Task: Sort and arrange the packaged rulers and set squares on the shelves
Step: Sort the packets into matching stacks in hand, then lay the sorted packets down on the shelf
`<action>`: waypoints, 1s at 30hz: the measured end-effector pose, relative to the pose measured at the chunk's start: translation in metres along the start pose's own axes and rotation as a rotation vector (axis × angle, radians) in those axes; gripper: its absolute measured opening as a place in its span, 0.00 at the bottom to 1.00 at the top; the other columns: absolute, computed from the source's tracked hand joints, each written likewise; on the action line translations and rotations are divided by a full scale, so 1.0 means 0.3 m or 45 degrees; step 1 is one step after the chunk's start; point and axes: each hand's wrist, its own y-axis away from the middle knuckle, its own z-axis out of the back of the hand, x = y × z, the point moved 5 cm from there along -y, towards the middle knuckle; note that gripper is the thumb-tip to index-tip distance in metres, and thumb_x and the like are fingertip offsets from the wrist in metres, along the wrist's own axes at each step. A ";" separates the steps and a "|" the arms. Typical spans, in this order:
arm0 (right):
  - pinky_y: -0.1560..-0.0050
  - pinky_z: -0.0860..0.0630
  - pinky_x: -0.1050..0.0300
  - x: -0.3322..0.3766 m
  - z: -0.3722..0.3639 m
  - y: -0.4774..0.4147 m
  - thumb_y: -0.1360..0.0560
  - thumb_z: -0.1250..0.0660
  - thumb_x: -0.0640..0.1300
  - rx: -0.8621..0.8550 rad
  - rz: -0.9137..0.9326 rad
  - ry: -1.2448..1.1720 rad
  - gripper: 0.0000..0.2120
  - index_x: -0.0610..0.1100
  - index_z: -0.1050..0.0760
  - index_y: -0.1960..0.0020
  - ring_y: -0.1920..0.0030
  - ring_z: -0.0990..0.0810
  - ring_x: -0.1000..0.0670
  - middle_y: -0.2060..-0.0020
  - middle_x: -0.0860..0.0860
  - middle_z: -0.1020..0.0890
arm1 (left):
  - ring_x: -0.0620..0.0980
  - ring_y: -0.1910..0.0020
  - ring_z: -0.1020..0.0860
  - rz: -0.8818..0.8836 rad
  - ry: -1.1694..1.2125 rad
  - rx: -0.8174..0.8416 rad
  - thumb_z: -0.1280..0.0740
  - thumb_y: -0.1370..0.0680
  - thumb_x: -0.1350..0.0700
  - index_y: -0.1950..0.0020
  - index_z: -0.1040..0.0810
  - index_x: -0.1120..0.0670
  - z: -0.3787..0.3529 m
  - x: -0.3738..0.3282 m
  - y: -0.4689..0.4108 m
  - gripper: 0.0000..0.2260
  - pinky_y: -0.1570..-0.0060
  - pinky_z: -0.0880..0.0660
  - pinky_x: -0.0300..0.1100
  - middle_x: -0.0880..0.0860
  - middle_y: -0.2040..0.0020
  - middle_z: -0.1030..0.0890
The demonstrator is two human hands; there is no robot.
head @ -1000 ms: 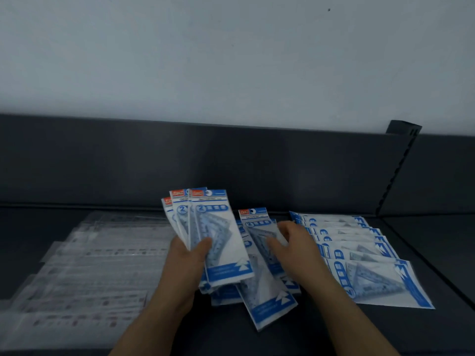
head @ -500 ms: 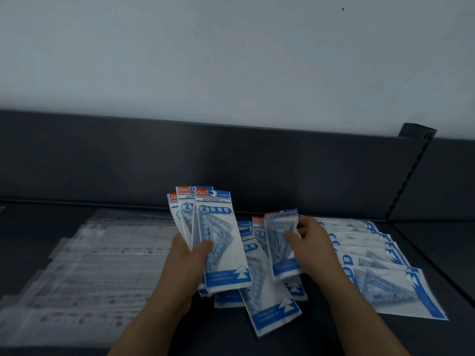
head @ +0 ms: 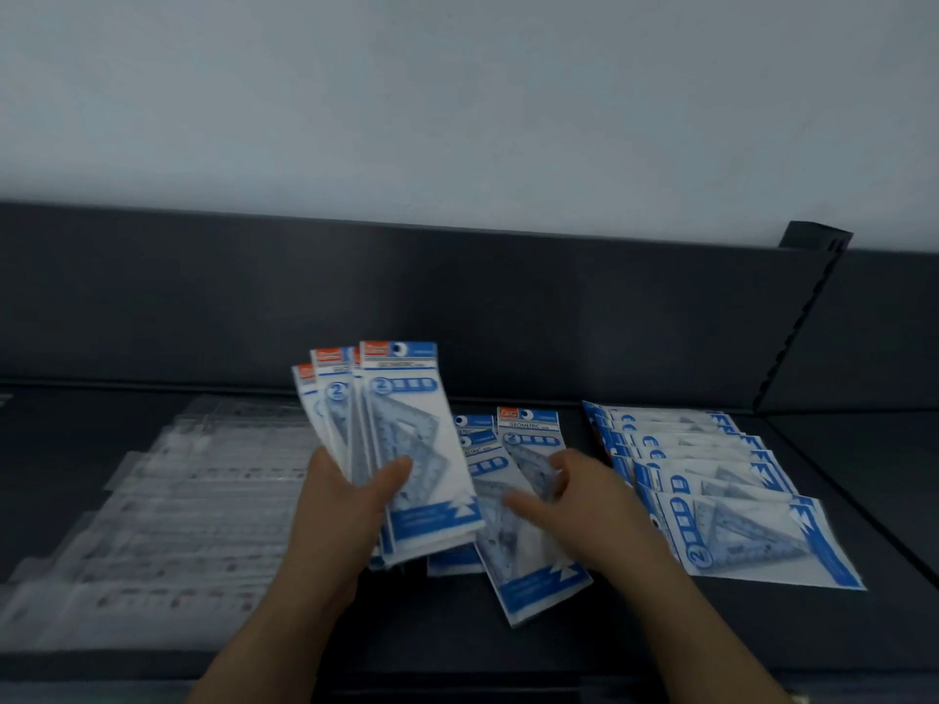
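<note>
Set square packets (head: 406, 449) stand fanned in the left hand (head: 345, 505), thumb clamped across their fronts. Just to the right, the right hand (head: 584, 505) rests loose-fingered on a single packet (head: 531, 576) lying flat on the shelf (head: 813, 627).

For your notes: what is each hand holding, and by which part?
Left hand grips fanned set-square packs near their lower ends. Right hand touches a loose pack; grip unclear.

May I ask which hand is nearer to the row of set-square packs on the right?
Right. The right hand is just left of the row of set-square packs, over the loose pile; the left hand is farther left, gripping a fan of packs.
</note>
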 end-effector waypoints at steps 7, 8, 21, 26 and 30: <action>0.53 0.25 0.58 0.035 -0.033 0.038 0.32 0.27 0.58 0.168 -0.045 -0.013 0.22 0.48 0.27 0.46 0.53 0.23 0.54 0.54 0.58 0.25 | 0.55 0.55 0.16 0.038 -0.020 0.033 0.27 0.27 0.59 0.39 0.27 0.55 0.066 0.016 0.021 0.18 0.59 0.18 0.54 0.56 0.48 0.17; 0.54 0.23 0.55 0.029 -0.036 0.033 0.31 0.27 0.57 0.150 -0.056 -0.032 0.18 0.47 0.26 0.49 0.56 0.22 0.54 0.57 0.58 0.24 | 0.55 0.55 0.16 0.039 -0.026 0.040 0.27 0.27 0.59 0.39 0.27 0.54 0.068 0.019 0.029 0.19 0.59 0.18 0.54 0.56 0.48 0.17; 0.53 0.20 0.43 0.098 -0.067 0.095 0.20 0.38 0.42 0.022 -0.057 -1.209 0.06 0.39 0.26 0.52 0.57 0.17 0.44 0.56 0.40 0.16 | 0.53 0.52 0.17 0.051 0.028 0.187 0.31 0.23 0.56 0.38 0.25 0.54 -0.010 0.044 0.099 0.14 0.53 0.19 0.49 0.54 0.48 0.16; 0.57 0.19 0.52 0.103 -0.091 0.108 0.23 0.33 0.45 0.098 0.026 -1.126 0.05 0.42 0.24 0.54 0.59 0.17 0.47 0.59 0.46 0.16 | 0.52 0.52 0.16 0.039 0.006 0.255 0.24 0.30 0.57 0.38 0.25 0.54 -0.029 0.041 0.095 0.22 0.55 0.18 0.49 0.54 0.47 0.16; 0.50 0.26 0.54 -0.004 -0.032 0.025 0.27 0.32 0.58 -0.182 -0.056 -0.204 0.20 0.45 0.27 0.44 0.49 0.25 0.50 0.47 0.48 0.23 | 0.54 0.54 0.16 0.041 0.016 0.164 0.25 0.29 0.58 0.39 0.25 0.56 0.027 0.041 0.054 0.20 0.58 0.18 0.51 0.57 0.48 0.16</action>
